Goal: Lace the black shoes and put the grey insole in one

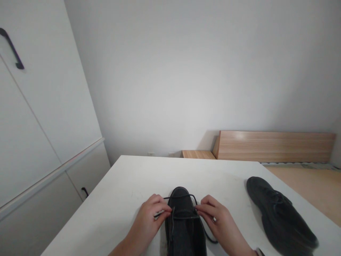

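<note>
A black shoe (186, 240) stands on the white table with its toe pointing away from me. A black shoelace (183, 195) crosses loosely over its toe cap, and a loop of it hangs down on the shoe's right side. My left hand (153, 215) is closed in a pinch at the left edge of the lacing, with lace between its fingers. On the opposite edge, my right hand (217, 217) pinches the lace beside the shoe's eyelet flap. The fingertips of both hands touch or nearly touch the shoe.
A second black shoe (279, 217), its lace tied, lies at the table's right side. The white table (149, 174) has its far edge before a grey wall. A wooden headboard (274, 145) and bed are behind to the right, a white cabinet (48, 92) to the left.
</note>
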Motion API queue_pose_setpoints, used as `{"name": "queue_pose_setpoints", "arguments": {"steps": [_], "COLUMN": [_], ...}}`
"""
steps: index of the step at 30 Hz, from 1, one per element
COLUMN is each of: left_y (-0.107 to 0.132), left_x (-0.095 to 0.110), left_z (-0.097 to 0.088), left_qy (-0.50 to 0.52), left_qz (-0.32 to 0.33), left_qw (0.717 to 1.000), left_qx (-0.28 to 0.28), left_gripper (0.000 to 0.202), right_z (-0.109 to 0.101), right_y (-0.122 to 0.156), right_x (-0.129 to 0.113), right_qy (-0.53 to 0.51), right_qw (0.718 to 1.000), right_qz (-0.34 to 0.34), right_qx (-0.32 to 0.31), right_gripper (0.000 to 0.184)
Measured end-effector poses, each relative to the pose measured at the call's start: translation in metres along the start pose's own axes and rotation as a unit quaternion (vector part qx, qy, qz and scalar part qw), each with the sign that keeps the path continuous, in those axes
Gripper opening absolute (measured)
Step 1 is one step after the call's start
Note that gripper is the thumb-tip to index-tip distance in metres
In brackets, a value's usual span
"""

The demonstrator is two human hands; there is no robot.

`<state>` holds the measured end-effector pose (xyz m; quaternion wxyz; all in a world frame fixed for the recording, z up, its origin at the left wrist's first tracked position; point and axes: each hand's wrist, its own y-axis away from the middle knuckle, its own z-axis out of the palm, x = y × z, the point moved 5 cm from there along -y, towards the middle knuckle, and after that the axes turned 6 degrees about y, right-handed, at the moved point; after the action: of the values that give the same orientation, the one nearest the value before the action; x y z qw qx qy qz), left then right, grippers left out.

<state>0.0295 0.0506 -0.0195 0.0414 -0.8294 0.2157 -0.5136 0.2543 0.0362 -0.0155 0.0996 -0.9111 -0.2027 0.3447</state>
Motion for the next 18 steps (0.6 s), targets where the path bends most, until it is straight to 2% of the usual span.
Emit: {"name": "queue_pose_setpoints", "arguments": {"steps": [4, 8, 10, 13, 16, 18], "left_y": [0.000, -0.005, -0.011, -0.024, -0.038, -0.046], "left_x": [0.000, 0.017, 0.032, 0.052, 0.062, 0.065], "left_z": [0.003, 0.001, -0.002, -0.002, 0.005, 0.009], "left_qy": [0.021, 0.052, 0.012, -0.076, -0.191, -0.242], "left_qz": [-0.036, -0.076, -0.071, -0.030, 0.006, 0.016], "left_qw": [0.999, 0.994, 0.995, 0.985, 0.952, 0.932], "left_qx": [-0.025, -0.051, -0.074, -0.149, -0.239, -0.269], "left_gripper": [0.015, 0.027, 0.030, 0.028, 0.025, 0.024], "right_z": [0.003, 0.000, -0.006, -0.015, -0.021, -0.022], "right_y": [0.004, 0.006, 0.003, -0.008, -0.023, -0.033], "right_x": [-0.007, -0.017, -0.026, -0.041, -0.049, -0.051], "right_qy": [-0.019, -0.019, -0.013, -0.010, 0.040, 0.086], "right_qw": [1.000, 0.999, 0.998, 0.996, 0.991, 0.982], "right_qz": [0.006, 0.031, 0.043, 0.049, 0.038, 0.024], "right_qx": [-0.020, -0.036, -0.039, -0.068, -0.125, -0.168], "right_gripper": [0.028, 0.033, 0.035, 0.035, 0.029, 0.023]}}
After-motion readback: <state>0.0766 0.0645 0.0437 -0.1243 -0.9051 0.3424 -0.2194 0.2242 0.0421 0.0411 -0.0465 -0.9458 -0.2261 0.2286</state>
